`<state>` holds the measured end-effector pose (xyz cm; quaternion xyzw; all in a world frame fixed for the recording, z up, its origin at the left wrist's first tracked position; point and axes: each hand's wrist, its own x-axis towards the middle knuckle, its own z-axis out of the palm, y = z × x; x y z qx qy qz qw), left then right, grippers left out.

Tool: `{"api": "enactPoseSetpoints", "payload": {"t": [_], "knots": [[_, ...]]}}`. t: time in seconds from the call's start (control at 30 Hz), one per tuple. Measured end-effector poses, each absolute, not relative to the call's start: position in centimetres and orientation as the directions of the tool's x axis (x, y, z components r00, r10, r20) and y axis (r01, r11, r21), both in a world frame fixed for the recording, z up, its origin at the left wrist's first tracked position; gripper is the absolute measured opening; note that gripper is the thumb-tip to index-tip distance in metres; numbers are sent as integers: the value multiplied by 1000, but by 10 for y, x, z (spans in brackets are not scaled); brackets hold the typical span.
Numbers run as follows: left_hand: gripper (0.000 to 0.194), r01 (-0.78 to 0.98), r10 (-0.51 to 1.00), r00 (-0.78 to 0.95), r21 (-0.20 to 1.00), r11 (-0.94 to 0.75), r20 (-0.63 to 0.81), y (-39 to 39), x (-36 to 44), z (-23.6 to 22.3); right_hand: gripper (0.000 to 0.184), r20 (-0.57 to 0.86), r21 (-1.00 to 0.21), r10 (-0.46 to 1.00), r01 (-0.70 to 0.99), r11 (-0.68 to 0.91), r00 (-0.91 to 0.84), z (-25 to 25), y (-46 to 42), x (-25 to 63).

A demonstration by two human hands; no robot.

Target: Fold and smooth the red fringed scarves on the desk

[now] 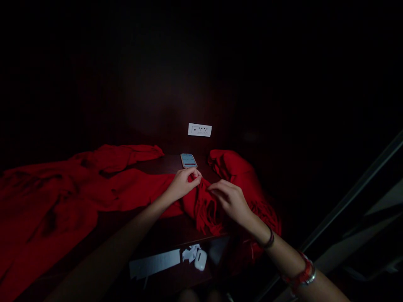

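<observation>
Desk edge (185, 239) nr scarf fringe (204, 212); L hand (185, 183) pinches it; R hand (233, 202) grip unclear.

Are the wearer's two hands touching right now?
Apart. The head view shows a gap between the fingertips of the left hand and right hand, with red fringed fabric visible through it.

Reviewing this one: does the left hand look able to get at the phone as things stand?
Probably yes: the phone lies just beyond the left hand, and nothing visible blocks the way, though that hand seems occupied at the red fringe.
</observation>
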<state>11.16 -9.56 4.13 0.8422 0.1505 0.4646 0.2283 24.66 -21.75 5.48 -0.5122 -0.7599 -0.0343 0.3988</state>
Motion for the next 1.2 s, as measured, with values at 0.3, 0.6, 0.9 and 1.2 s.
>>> {"api": "enactPoseSetpoints", "payload": {"t": [0.3,0.6,0.9,1.2], "knots": [[17,196,508,437,473,-859,743,-96,113,38,36,576,-169,804,941,293,-147,53,-211,232],[26,204,565,466,539,-817,681,-95,115,39,33,551,275,802,958,85,-229,44,-203,209],[12,-43,517,542,636,-771,663,-88,111,42,19,586,-172,808,967,186,-51,53,-186,241],[21,-48,360,664,518,-854,656,-99,108,45,16,514,-463,854,812,355,-81,58,-186,264]]}}
